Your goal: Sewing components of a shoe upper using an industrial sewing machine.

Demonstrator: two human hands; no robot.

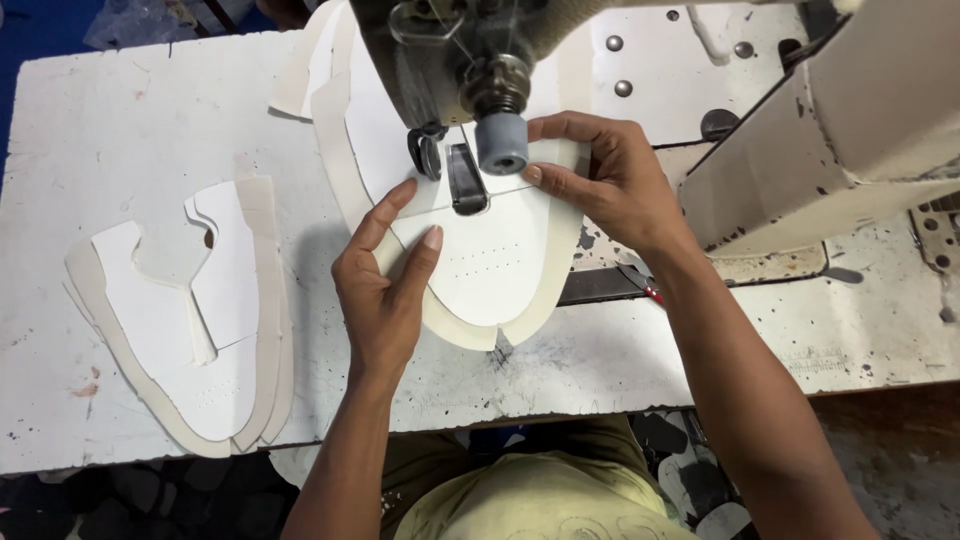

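Note:
A white shoe-upper piece (490, 265) on a cream backing lies flat under the presser foot (466, 180) of a sewing machine (500, 60). My left hand (385, 285) presses on its left edge with fingers spread flat. My right hand (610, 180) pinches the piece's upper right edge beside the machine's grey roller (502, 145). Both hands hold the same piece against the white table (120, 130).
A stack of similar white and cream cut pieces (190, 320) lies at the left of the table. More pieces (310, 70) sit behind the machine head. The machine's pale body (850, 130) fills the right side. Small red-handled snips (640, 285) lie by my right wrist.

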